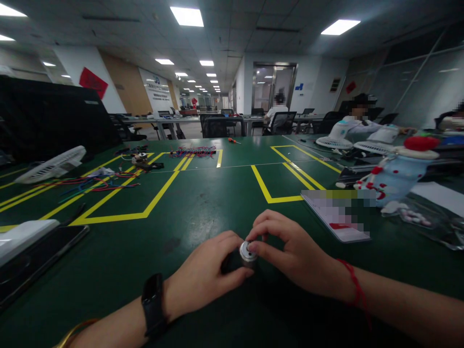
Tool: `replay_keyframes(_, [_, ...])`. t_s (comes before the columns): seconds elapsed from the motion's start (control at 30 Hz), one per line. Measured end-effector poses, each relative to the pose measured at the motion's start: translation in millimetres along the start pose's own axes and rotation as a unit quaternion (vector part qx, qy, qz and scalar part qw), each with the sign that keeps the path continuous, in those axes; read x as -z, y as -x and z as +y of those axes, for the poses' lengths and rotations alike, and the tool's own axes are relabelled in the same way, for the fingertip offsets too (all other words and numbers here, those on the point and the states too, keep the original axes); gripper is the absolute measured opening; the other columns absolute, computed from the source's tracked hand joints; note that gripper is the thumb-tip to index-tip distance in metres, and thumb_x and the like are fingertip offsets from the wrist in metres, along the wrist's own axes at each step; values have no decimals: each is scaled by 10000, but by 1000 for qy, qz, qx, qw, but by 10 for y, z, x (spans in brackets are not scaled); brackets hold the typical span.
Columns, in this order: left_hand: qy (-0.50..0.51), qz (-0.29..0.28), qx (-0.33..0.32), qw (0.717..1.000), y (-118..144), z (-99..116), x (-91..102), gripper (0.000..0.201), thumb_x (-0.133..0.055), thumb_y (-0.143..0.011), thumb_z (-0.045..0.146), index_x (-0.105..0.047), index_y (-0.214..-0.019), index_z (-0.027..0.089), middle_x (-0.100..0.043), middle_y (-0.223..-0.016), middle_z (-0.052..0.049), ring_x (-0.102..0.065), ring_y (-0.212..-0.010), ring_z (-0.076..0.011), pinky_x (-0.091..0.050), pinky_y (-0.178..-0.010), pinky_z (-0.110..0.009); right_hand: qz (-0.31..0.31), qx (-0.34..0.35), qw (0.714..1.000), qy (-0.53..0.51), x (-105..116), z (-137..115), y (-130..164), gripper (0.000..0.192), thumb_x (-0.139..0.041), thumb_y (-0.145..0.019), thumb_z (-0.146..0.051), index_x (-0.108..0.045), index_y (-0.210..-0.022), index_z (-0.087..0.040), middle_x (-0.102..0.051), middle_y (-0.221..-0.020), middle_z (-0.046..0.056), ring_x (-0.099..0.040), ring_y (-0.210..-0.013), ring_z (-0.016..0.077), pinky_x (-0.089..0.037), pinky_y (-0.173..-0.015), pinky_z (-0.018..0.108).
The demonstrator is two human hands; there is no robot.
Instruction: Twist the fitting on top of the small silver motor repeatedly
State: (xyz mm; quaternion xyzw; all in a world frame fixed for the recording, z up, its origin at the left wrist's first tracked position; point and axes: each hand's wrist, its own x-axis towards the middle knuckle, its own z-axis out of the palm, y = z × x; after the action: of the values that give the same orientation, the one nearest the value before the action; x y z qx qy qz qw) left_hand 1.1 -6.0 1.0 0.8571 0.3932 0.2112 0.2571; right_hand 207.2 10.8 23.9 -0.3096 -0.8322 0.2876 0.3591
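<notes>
motor (248, 252): small silver cyl. w/ dark body, sat lower centre of frame on the green table (203, 203), between both my hands.
axis: ran roughly left-right; silver end cap faced up and toward cam, dark part went left under my palm.
left hand (210, 273): closed round the dark body, thumb tip touching the cap's lower edge.
right hand (290, 249): fingers curled over the top, index and thumb pinching the cap rim.
nearer: both touching; right had the cap end.
hidden: body mostly covered by left palm, so length, wires, any shaft couldn't be told.
blur: pad (337, 212) to the right was pixelated, unreadable.
</notes>
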Motion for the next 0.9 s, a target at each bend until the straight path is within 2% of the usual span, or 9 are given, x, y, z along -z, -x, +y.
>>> replay_keyframes(0.07, [1, 0, 1, 1000, -2, -5, 3, 146, -643, -865, 257, -571, -983, 208, -589, -934, -9, -539, -819, -183, -410, -702, -285, 19, 1, 1000, -16, 44, 10, 4, 58, -627, -874, -222, -657, -910, -187, -593, -898, 12, -559, -829, 128, -449, -721, 250])
replay_keyframes(0.13, [-1, 3, 0, 1000, -3, -6, 8, 136, -640, -864, 252, -567, -968, 206, -587, -929, -9, -535, -811, -181, -405, -694, -281, 9, -17, 1000, -9, 95, 52, 41, 59, -637, -866, -229, -663, -904, -193, -601, -897, 13, -563, -823, 132, -451, -719, 254])
replay_keyframes(0.27, [-11, 4, 8, 1000, 3, 7, 22, 111, -643, -856, 249, -559, -904, 195, -575, -887, 0, -520, -779, -170, -385, -661, -267, -92, -72, 993, 35, 149, 196, 178, 65, -677, -824, -232, -705, -879, -208, -615, -928, 25, -580, -866, 159, -466, -773, 295])
replay_keyframes(0.37, [-17, 6, 16, 1000, 11, 15, 30, 108, -640, -853, 241, -550, -886, 191, -566, -864, 3, -509, -753, -163, -370, -638, -260, -130, -70, 987, 70, 135, 270, 240, 86, -688, -808, -234, -727, -883, -219, -611, -976, 38, -577, -914, 180, -468, -806, 324])
replay_keyframes(0.6, [-15, 1, 16, 1000, 10, 7, 25, 114, -643, -850, 225, -542, -890, 190, -557, -861, 4, -498, -753, -163, -364, -640, -261, -126, -66, 987, 71, 136, 260, 227, 175, -633, -812, -153, -712, -957, -209, -607, -1002, 43, -578, -933, 175, -467, -831, 325])
replay_keyframes(0.77, [-9, 5, 7, 1000, 9, -2, 17, 113, -644, -853, 223, -543, -894, 193, -561, -876, 2, -498, -763, -165, -369, -653, -264, -103, -90, 989, 54, 144, 261, 227, 142, -628, -791, -131, -670, -917, -181, -590, -1014, 43, -577, -830, 147, -484, -713, 281])
replay_keyframes(0.9, [-4, 5, 8, 1000, 14, -8, 28, 117, -648, -854, 238, -554, -911, 199, -568, -881, 0, -505, -767, -168, -376, -655, -266, -111, -67, 989, 72, 110, 278, 245, 80, -681, -778, -177, -665, -856, -182, -574, -1032, 44, -566, -934, 172, -476, -826, 317])
